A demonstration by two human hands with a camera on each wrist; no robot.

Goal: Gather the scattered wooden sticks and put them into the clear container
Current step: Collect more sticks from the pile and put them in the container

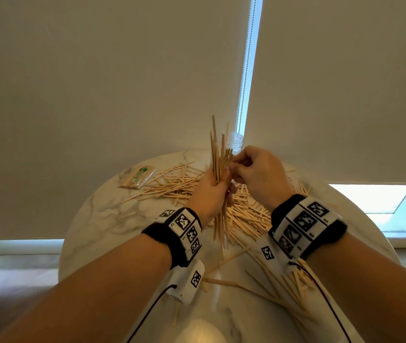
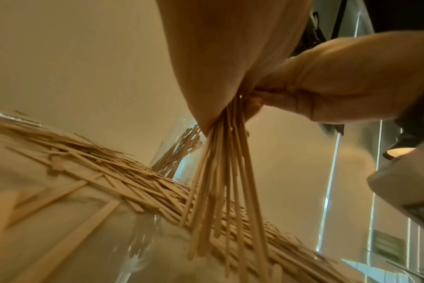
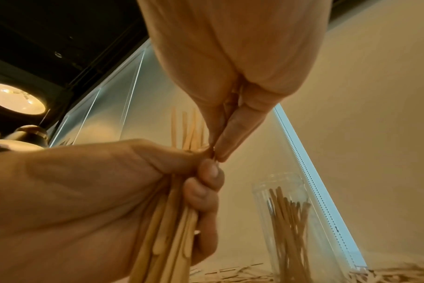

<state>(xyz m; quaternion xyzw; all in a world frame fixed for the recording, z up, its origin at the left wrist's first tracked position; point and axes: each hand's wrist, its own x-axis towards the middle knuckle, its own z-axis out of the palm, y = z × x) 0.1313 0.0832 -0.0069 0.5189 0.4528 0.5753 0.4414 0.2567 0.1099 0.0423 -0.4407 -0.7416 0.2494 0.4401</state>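
Bundle of sticks held upright.
Left hand grasps it; right hand pinches its upper ends beside the clear container.

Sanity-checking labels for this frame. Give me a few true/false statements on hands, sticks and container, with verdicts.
1. The left hand grips an upright bundle of sticks. True.
2. The clear container is empty. False: sticks already stand inside it.
3. The right hand lies flat on the table. False: it is raised, fingertips pinched at the bundle beside the left hand.
4. Many loose sticks lie scattered on the table. True.
5. The container lies tipped on its side. False: it stands upright at the table's far edge.
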